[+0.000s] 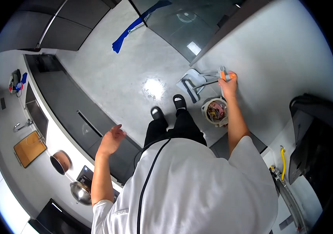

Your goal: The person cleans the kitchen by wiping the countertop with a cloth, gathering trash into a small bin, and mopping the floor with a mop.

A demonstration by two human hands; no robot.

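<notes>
My right hand (229, 85) is closed round the orange-ended handle of a small broom (190, 92). The broom's dark bristles rest in a light grey dustpan (192, 75) on the floor. The dustpan's handle, also with an orange part, rises beside my fingers; I cannot tell whether they grip it too. Below that hand a round waste bin (204, 112) with a pale liner holds mixed rubbish. My left hand (112, 140) hangs in the air near the dark cabinet front, fingers loosely bent and apart, holding nothing.
A blue cloth-like strip (122, 36) lies on the floor by a glass panel (170, 31). Along the left counter are a cutting board (30, 148), a pot (60, 162), a metal lid (81, 192) and a tap (23, 125). A yellow hose (283, 158) is at right.
</notes>
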